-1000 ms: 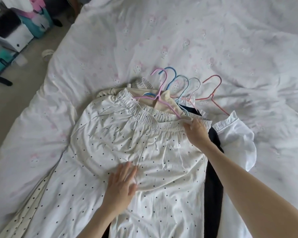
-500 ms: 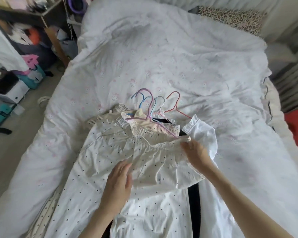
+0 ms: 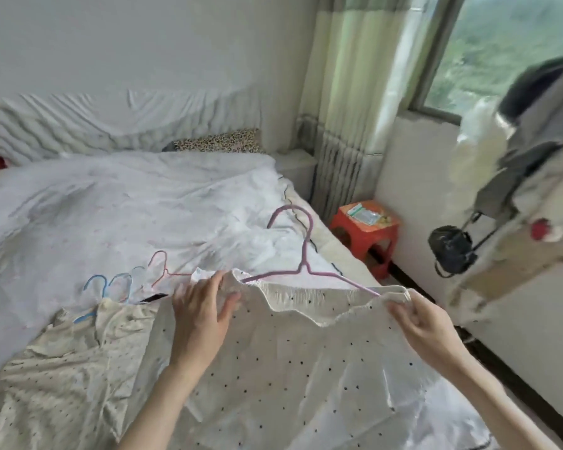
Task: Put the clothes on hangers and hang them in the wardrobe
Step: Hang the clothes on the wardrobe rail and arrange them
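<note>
While the white dotted garment [image 3: 293, 362] is held up over the near edge of the bed [image 3: 117, 206], its gathered elastic top is stretched between both hands across the lower middle of the frame. The right hand [image 3: 426, 329] is seen at lower right with its fingers curled, and the right end of the elastic edge is pinched in it. The left hand [image 3: 202, 316] is set against the left end of that edge with fingers nearly straight and the thumb spread; whether cloth is actually gripped there cannot be told. A purple hanger [image 3: 301, 254] is lodged in the garment's opening, its hook raised above the cloth at centre frame and its arms running down into the gathered edge. Left of centre, further hangers [image 3: 124, 284] in blue and pink are laid on the bed, partly covered by a cream dotted garment [image 3: 62, 368] spread at lower left. A red stool [image 3: 364, 235] is placed beside the bed near the curtain [image 3: 348, 102], right of centre. At the far right, hanging clothes [image 3: 527, 131] and a black bag [image 3: 450, 250] are seen, blurred.
</note>
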A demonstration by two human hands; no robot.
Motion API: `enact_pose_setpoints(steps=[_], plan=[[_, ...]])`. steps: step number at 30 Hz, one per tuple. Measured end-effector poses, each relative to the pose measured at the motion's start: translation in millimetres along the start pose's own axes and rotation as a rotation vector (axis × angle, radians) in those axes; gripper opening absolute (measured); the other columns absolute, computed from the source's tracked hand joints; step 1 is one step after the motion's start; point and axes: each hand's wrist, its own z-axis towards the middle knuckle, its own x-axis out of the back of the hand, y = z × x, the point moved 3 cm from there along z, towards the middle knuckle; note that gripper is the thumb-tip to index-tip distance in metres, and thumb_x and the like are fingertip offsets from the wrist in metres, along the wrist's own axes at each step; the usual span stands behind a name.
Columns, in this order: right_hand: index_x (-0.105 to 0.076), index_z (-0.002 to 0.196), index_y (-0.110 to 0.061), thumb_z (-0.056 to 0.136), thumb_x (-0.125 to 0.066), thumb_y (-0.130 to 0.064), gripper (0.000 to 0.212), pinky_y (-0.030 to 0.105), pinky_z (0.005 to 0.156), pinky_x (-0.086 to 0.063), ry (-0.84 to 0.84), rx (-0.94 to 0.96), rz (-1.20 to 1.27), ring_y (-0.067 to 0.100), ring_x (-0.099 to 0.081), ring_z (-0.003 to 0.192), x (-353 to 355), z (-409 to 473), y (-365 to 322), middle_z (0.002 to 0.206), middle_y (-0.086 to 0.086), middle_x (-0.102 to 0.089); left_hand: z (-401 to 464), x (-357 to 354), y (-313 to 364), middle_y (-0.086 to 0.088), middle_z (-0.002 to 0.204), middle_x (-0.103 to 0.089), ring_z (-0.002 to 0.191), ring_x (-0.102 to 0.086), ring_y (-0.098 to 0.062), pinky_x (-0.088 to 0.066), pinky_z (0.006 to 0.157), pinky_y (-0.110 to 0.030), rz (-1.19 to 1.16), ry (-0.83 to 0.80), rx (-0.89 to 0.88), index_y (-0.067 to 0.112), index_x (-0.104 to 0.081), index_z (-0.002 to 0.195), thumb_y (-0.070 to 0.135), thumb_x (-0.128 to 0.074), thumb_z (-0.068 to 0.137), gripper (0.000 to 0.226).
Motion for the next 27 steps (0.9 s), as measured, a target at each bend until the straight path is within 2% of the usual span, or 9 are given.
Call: enact_pose_setpoints(steps=[5, 11, 14, 16, 18, 20, 22, 25, 27], plan=[[-0.06, 0.077, -0.016, 0.089, -0.055, -0.022, 0.014, 0.036, 0.061, -0.038, 0.289, -0.176, -0.064, 0.016, -0.047, 0.063, 150.1, -80.4, 68.7, 0.062, -0.009, -0.055, 19.3, -33.0, 167.7, 0.004, 0.079, -0.062, 0.077, -0.053, -0.02, -0.029, 0.068, -0.031, -0.239, -0.074, -0.263, 0.025, -0.055, 0.096, 0.058, -0.03, 0.092, 0.042], [-0.054, 0.075, -0.027, 0.076, -0.051, -0.053, 0.027, 0.036, 0.066, -0.043, 0.746, -0.25, -0.229, 0.019, -0.055, 0.075, 332.5, -198.5, 89.3, 0.077, -0.007, -0.059, 6.1, -61.6, 377.9, 0.015, 0.079, -0.055, 0.073, -0.05, -0.017, -0.044, 0.072, -0.043, -0.711, -0.163, -0.414, 0.02, -0.065, 0.093, 0.056, -0.043, 0.087, 0.043], [-0.058, 0.081, -0.027, 0.069, -0.051, -0.062, 0.039, 0.036, 0.068, -0.044, 0.93, -0.317, -0.345, 0.02, -0.057, 0.076, 391.0, -270.9, 80.4, 0.079, -0.005, -0.062, -17.0, -61.2, 459.6, 0.019, 0.08, -0.06, 0.077, -0.057, -0.02, -0.046, 0.077, -0.048, -0.958, -0.28, -0.439, 0.039, -0.063, 0.094, 0.055, -0.05, 0.082, 0.024], [-0.061, 0.085, -0.023, 0.069, -0.052, -0.063, 0.044, 0.036, 0.069, -0.046, 1.001, -0.36, -0.39, 0.019, -0.059, 0.079, 412.5, -316.5, 73.1, 0.082, -0.01, -0.062, -33.1, -58.5, 506.5, 0.026, 0.08, -0.064, 0.078, -0.06, -0.008, -0.045, 0.081, -0.025, -1.095, -0.376, -0.472, 0.05, -0.063, 0.089, 0.048, -0.061, 0.082, 0.008], [-0.065, 0.088, -0.025, 0.075, -0.06, -0.054, 0.032, 0.031, 0.071, -0.047, 1.045, -0.409, -0.411, 0.016, -0.06, 0.081, 423.5, -358.6, 67.9, 0.086, -0.011, -0.061, -52.9, -56.1, 547.9, 0.026, 0.073, -0.064, 0.076, -0.057, 0.011, -0.037, 0.07, -0.002, -1.179, -0.445, -0.557, 0.047, -0.063, 0.087, 0.026, -0.068, 0.083, 0.022], [-0.07, 0.093, -0.025, 0.082, -0.068, -0.038, 0.018, 0.022, 0.071, -0.045, 1.09, -0.462, -0.421, 0.012, -0.06, 0.081, 426.4, -396.3, 62.8, 0.088, -0.011, -0.062, -72.6, -56.2, 582.6, 0.022, 0.072, -0.062, 0.074, -0.05, 0.024, -0.034, 0.065, 0.004, -1.21, -0.514, -0.648, 0.035, -0.063, 0.086, 0.011, -0.069, 0.081, 0.025], [-0.072, 0.097, -0.023, 0.082, -0.065, -0.03, 0.018, 0.021, 0.073, -0.045, 1.137, -0.519, -0.454, 0.009, -0.06, 0.082, 424.2, -428.2, 55.5, 0.088, -0.013, -0.064, -87.4, -60.9, 613.1, 0.032, 0.075, -0.061, 0.078, -0.053, 0.02, -0.037, 0.073, -0.003, -1.231, -0.574, -0.742, 0.04, -0.063, 0.084, 0.012, -0.069, 0.08, 0.029], [-0.071, 0.093, -0.027, 0.081, -0.064, -0.031, 0.014, 0.02, 0.074, -0.047, 1.264, -0.586, -0.428, 0.007, -0.062, 0.081, 415.6, -462.3, 39.6, 0.083, -0.008, -0.067, -106.9, -67.5, 654.9, 0.041, 0.086, -0.058, 0.081, -0.059, -0.003, -0.047, 0.085, -0.035, -1.295, -0.694, -0.863, 0.041, -0.067, 0.081, 0.021, -0.065, 0.081, 0.019], [-0.07, 0.089, -0.028, 0.08, -0.063, -0.035, 0.013, 0.015, 0.075, -0.046, 1.365, -0.574, -0.455, 0.006, -0.062, 0.08, 409.8, -476.8, 27.9, 0.084, -0.004, -0.067, -123.9, -59.3, 674.8, 0.029, 0.078, -0.062, 0.077, -0.052, -0.001, -0.039, 0.084, -0.028, -1.348, -0.695, -0.922, 0.036, -0.068, 0.082, 0.014, -0.067, 0.081, 0.023]])
